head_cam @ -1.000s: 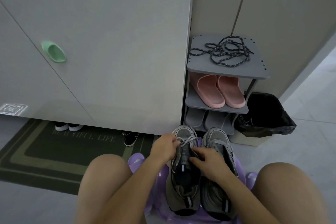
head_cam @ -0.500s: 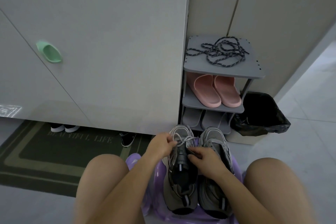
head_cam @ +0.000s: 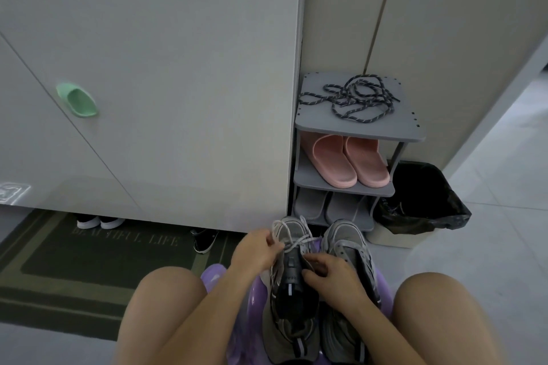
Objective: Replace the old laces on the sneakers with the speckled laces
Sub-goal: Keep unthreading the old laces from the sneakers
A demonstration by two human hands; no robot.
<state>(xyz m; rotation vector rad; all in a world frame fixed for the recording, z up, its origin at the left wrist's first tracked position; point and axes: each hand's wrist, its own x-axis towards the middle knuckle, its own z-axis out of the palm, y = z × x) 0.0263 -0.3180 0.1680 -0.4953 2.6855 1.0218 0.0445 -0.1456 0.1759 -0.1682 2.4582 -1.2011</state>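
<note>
- The pale old lace (head_cam: 296,243) is looping looser over the toe than before; the left hand (head_cam: 256,252) is pinching it, the right hand (head_cam: 333,277) gripping it at the eyelets.
- The grey mesh sneakers (head_cam: 348,246) are sitting on a glossy purple stool (head_cam: 212,274) between the knees.
- The ropy speckled laces (head_cam: 353,101) are lying tangled atop the shoe rack (head_cam: 409,133), above pink slippers (head_cam: 350,166), beside a crinkled bin bag (head_cam: 427,201).

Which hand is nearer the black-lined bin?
Right. The right hand grips the left sneaker, below-left of the bin; the left hand pinches the old lace, farther left.
</note>
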